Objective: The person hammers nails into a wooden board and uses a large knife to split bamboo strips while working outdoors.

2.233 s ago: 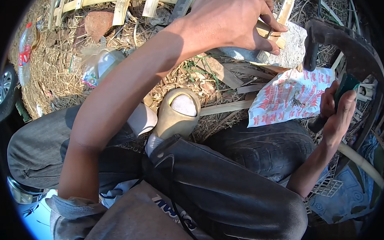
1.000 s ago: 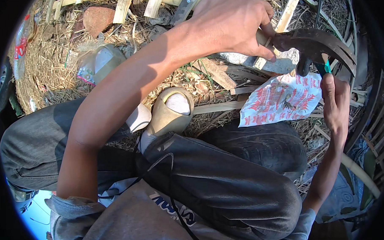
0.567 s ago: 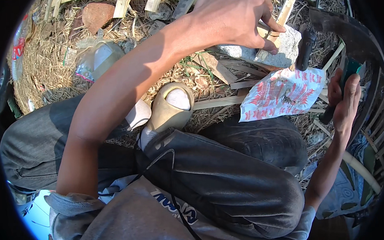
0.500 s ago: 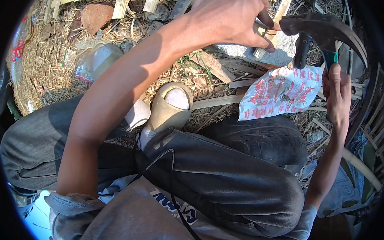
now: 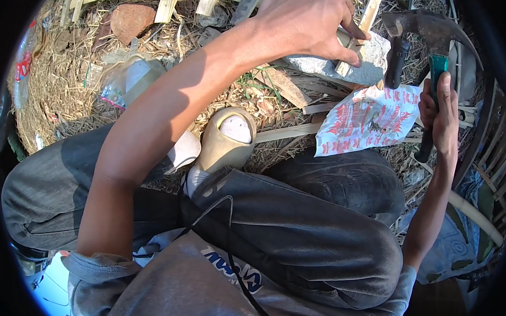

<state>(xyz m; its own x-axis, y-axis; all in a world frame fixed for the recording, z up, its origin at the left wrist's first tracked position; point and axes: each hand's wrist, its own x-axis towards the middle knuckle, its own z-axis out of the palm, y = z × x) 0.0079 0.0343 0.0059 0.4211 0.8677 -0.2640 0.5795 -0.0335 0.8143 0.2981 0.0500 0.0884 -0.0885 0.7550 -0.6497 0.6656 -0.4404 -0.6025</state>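
My left hand (image 5: 315, 27) is closed by thumb and fingers round a narrow wooden strip (image 5: 373, 8), which lies across a pale grey stone (image 5: 376, 58). A small dark thing, perhaps a nail, shows at the fingertips, too small to be sure. My right hand (image 5: 443, 109) grips a claw hammer (image 5: 439, 68) by its green and black handle. The dark hammer head is raised to the right of the strip, apart from it. Between the stone and the hammer lies a tool with a black handle (image 5: 396, 64), its kind unclear.
A white plastic wrapper with red print (image 5: 369, 120) lies before the stone, beside a black tyre (image 5: 343, 180). Wood slats (image 5: 284, 85) and straw cover the ground. A reddish rock (image 5: 132, 23) and a clear plastic bag (image 5: 130, 81) are at far left. My sandalled foot (image 5: 227, 139) is near the middle.
The hammer has swung back to the right, away from the strip, showing more of its green handle. My left hand stays in place on the strip.
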